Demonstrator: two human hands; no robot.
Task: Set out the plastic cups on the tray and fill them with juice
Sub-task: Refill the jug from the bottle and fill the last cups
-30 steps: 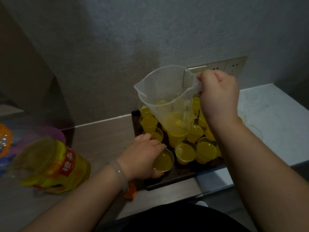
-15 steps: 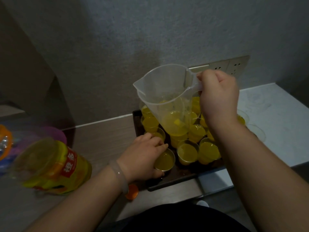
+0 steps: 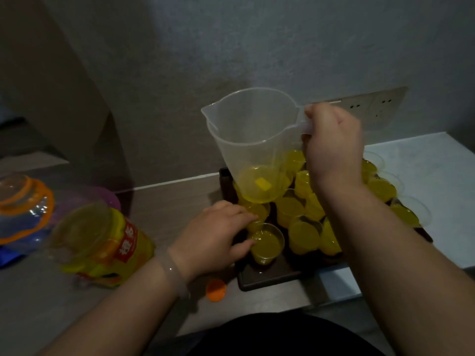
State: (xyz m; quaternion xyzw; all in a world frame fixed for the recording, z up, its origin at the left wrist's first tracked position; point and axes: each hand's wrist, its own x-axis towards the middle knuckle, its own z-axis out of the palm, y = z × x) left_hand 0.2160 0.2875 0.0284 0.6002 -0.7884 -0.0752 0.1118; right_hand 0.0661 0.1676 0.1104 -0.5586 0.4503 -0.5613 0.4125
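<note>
The right hand (image 3: 331, 147) has its grip clamped round the handle of a translucent plastic measuring jug (image 3: 252, 140), held above the far left part of a dark brown rectangular tray (image 3: 267, 280). A shallow pool of yellow juice (image 3: 257, 185) lies in the jug's bottom. The left hand (image 3: 218, 232) has its grip curled on a small clear plastic cup (image 3: 267, 245), full of juice, standing at the tray's near left corner. To the right and farther back, other filled cups (image 3: 303, 235) crowd the tray. On the grey worktop (image 3: 164, 214), a plastic juice bottle with a yellow and red label (image 3: 102, 242) lies on its side at the left. An orange cap (image 3: 216, 289) sits just beside the tray's near left corner.
</note>
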